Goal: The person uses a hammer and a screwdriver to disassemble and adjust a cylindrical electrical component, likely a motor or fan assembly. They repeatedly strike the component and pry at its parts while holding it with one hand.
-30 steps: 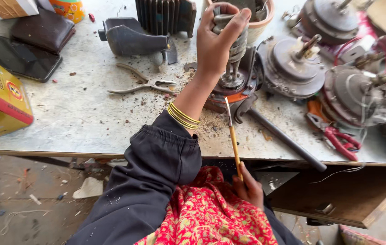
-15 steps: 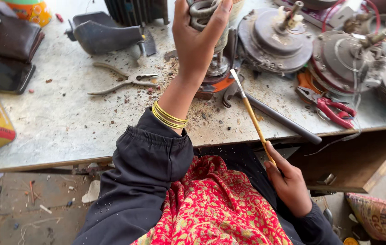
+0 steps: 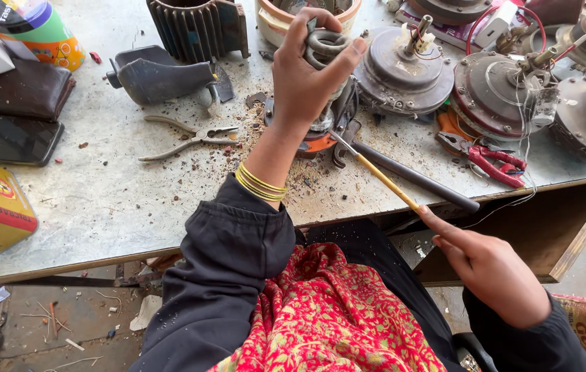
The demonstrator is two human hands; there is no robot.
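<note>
Grey metal fills the left hand [image 3: 307, 72], which clenches around the top of a motor part [image 3: 326, 48] standing on the counter [image 3: 100, 200]; the fingers hide most of it, so its shape below the grip is hard to make out. Lower down, the right hand [image 3: 489, 265] grips a yellow-handled tool [image 3: 376, 172], whose tip points in under that motor part. Whether the tip touches metal cannot be told. Bare pliers [image 3: 189, 138] lie just left among scattered debris. Red-handled pliers [image 3: 489, 155] sit to the right, near round motor housings [image 3: 500, 89] cut off by the frame's edge.
</note>
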